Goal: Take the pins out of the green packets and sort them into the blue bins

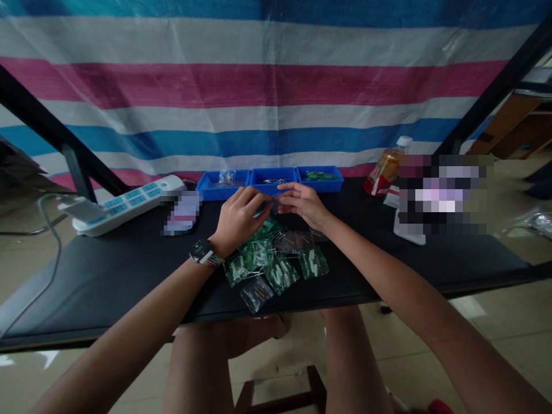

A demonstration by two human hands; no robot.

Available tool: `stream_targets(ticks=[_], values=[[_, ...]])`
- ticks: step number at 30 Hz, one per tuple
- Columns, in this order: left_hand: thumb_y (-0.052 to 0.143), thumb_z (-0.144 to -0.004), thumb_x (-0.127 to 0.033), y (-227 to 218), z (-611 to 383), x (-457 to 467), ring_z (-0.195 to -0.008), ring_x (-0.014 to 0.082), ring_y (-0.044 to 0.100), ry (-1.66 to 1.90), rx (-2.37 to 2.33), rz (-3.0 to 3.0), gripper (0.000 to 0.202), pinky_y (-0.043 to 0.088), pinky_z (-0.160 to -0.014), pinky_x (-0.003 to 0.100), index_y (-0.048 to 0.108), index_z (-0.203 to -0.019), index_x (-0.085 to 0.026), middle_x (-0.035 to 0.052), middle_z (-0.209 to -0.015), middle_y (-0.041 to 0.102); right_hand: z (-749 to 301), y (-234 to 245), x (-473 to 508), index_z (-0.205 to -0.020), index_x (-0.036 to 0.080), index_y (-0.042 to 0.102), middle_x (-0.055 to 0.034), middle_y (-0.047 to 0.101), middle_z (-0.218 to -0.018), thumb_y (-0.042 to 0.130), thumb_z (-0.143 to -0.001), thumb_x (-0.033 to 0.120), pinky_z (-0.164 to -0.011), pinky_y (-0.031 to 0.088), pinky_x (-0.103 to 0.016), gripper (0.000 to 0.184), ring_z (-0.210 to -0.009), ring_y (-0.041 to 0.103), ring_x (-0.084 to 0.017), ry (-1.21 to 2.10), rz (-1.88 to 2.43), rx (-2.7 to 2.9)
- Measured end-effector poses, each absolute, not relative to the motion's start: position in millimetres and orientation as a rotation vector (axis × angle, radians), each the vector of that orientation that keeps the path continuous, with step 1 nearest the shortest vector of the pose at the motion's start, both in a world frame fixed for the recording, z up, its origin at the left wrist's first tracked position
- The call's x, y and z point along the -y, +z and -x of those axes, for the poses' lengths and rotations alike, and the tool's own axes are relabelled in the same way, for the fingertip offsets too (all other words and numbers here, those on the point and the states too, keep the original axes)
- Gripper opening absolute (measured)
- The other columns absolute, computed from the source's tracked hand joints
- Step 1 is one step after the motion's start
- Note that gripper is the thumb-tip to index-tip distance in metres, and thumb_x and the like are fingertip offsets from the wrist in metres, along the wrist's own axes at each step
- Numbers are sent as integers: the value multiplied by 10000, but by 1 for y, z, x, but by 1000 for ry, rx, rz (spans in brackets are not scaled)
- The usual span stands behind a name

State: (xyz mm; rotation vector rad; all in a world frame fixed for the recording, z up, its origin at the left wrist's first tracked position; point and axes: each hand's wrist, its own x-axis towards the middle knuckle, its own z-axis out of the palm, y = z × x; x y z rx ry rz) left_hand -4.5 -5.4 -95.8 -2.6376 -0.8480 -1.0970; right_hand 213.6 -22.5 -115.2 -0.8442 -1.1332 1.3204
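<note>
Above the pile in the middle of the table, my left hand and my right hand meet at a small clear plastic bag. Both sets of fingers are closed on it, and its contents are too dark to make out. Beneath lie several green plastic bags with pale stick-like pieces in them. A clear bag with thin brass-coloured pieces rests at the front, and a similar clear bag lies under my right hand. A watch is on my left wrist.
Behind my hands stand three joined blue trays with small parts and bags in them. A white power strip and a blurred phone-like object are at left. At right stands a drink bottle. Striped sheeting hangs behind.
</note>
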Motion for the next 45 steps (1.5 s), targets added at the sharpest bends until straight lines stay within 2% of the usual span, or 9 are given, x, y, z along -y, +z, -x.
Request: stream_targets(ticks=[9,17,22,25,29,32,36,41,45], values=[[480,-1055,-326,-98,1,10,-948,249,662,-1186,967,2815,210,529,-865,394,652,-1016,-211,80,-1006,714,-211,-114,22,-1022,209,672,-3,731,-896,926,-711,379,-845,677,-398,436,-799,753,-185,1113,870,1137],[606,-944,-278,-104,-3,5,-819,209,693,-1378,1073,2939,146,562,-780,357,600,-1080,-223,32,-899,705,-206,-117,22,-874,206,634,-19,734,-914,920,-698,400,-943,642,-439,387,-892,747,-208,1109,881,1226],[646,-918,-296,-110,2,-12,-676,156,650,-1866,1251,2836,194,545,-652,307,554,-1075,-229,-12,-796,630,-209,-117,20,-1005,224,667,-39,735,-1075,869,-733,356,-972,611,-400,364,-991,744,-211,960,912,1223],[691,-905,-325,-114,13,-35,-651,130,660,-2206,1393,2634,267,564,-624,293,492,-1063,-244,-22,-860,625,-212,-119,20,-989,217,681,-42,742,-1007,791,-781,299,-922,599,-380,249,-964,737,-213,861,964,1321],[667,-959,-382,-116,32,-62,-672,112,690,-2362,1583,2426,317,579,-634,269,435,-1120,-239,-37,-882,639,-209,-118,28,-897,202,712,-38,752,-929,692,-821,194,-871,562,-360,79,-902,713,-209,733,1024,1659],[601,-1003,-411,-114,40,-69,-666,104,703,-2377,1645,2413,288,584,-661,271,463,-1162,-214,-7,-941,677,-208,-112,36,-811,197,712,-30,739,-878,672,-803,98,-861,522,-341,107,-865,679,-198,620,1011,1936],[492,-1011,-412,-109,40,-58,-698,144,723,-2229,1636,2482,271,582,-640,288,594,-1148,-202,63,-1038,724,-215,-106,40,-747,190,693,-18,703,-820,685,-771,32,-793,473,-301,160,-821,627,-180,574,1015,2138],[596,-919,-252,-98,34,-30,-944,246,706,-1362,1003,2680,177,599,-834,408,696,-1062,-227,97,-1091,714,-227,-104,38,-756,179,717,-11,663,-823,728,-739,32,-721,454,-269,148,-764,593,-148,639,1083,2298],[605,-910,-195,-92,27,-16,-929,266,671,-924,548,2719,183,581,-813,443,725,-1040,-246,106,-1071,718,-232,-106,35,-777,172,742,-9,639,-841,731,-761,50,-707,461,-262,123,-743,591,-131,642,1120,2311]])
